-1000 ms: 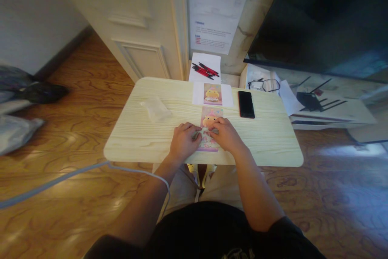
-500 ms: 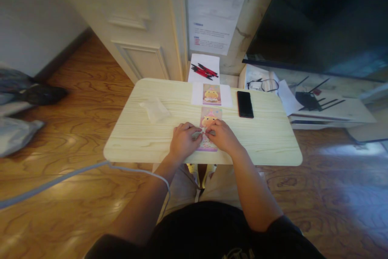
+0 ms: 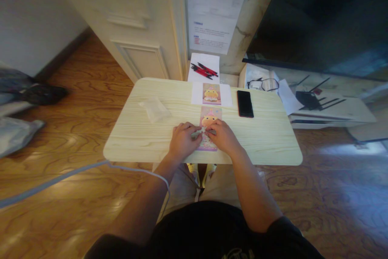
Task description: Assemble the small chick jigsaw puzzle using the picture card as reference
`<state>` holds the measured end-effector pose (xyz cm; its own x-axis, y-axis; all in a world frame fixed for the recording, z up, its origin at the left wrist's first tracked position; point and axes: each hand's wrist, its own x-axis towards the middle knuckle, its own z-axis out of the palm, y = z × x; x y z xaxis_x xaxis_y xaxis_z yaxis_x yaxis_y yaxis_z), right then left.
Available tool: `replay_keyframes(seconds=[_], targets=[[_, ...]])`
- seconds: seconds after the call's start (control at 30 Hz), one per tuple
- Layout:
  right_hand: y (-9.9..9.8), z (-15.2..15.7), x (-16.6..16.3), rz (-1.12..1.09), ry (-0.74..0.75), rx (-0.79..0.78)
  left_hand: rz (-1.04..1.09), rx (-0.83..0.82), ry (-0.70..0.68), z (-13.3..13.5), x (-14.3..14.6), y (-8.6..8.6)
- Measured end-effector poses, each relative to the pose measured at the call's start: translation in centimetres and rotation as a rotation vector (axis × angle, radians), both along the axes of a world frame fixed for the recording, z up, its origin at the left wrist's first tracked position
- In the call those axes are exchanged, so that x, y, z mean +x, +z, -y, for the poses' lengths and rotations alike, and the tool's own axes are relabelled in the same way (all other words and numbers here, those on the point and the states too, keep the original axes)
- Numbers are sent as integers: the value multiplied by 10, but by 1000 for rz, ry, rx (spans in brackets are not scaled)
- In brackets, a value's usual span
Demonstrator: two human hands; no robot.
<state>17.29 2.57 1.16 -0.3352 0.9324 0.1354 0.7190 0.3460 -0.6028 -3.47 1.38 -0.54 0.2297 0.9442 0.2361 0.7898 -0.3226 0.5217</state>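
Note:
On the table lies a pink card with a yellow cartoon animal point(image 3: 209, 112), its lower half partly covered by my hands. My left hand point(image 3: 183, 142) rests over the card's left side, thumb and fingers closed in a pinch. From the right, my right hand point(image 3: 222, 137) comes in with its fingertips pinched close to the left ones. Something small and whitish shows between the fingertips of both hands, too small to name. Just beyond, a second card of like design point(image 3: 212, 94) lies on a white paper sheet point(image 3: 197, 93).
A black phone point(image 3: 245, 104) lies on the right of the pale wooden table point(image 3: 266, 142). To the left is a translucent plastic bag point(image 3: 156, 109). Several red-and-black pens point(image 3: 204, 71) rest on paper behind the table. A grey cable point(image 3: 60, 180) passes by my left arm.

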Motion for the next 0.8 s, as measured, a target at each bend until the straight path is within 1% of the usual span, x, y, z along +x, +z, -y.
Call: replay_keyframes(seconds=[0.13, 0.23, 0.3, 0.4, 0.57, 0.7, 0.8], targets=[[4, 4, 10, -32, -34, -4, 103, 8, -1, 0, -2, 1], [7, 9, 21, -40, -64, -46, 201, 8, -1, -1, -4, 1], [8, 12, 26, -38, -70, -71, 222, -2, -28, -2, -5, 1], [9, 17, 29, -29, -57, -69, 212, 1, -77, 1, -6, 2], [9, 25, 36, -4, -36, -52, 139, 2, -166, 14, -15, 3], [4, 34, 60, -7, -118, -50, 122, -3, -120, 21, -22, 2], [1, 42, 78, -16, -172, -58, 124, 6, -104, 24, -18, 0]])
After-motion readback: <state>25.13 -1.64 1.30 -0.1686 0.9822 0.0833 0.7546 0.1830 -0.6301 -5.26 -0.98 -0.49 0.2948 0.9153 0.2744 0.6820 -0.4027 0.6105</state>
